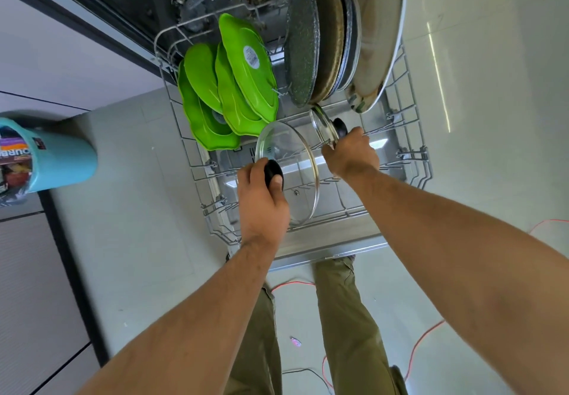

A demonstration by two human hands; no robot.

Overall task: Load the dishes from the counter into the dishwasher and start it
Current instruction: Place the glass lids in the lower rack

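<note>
The dishwasher's lower rack (409,151) is pulled out over the open door. My left hand (261,206) grips the black knob of a large glass lid (289,160), held on edge among the front tines. My right hand (351,153) holds a smaller glass lid (321,126) by its rim near its black knob, just behind the large one. Several green plates (237,86) stand at the rack's back left. Dark round plates (303,53) and a big pale platter (375,43) stand at the back right.
A teal bin (61,157) full of wrappers stands on the floor to the left. An orange cable (421,342) runs over the floor by my legs. The dishwasher door's front edge (326,250) lies just before my knees.
</note>
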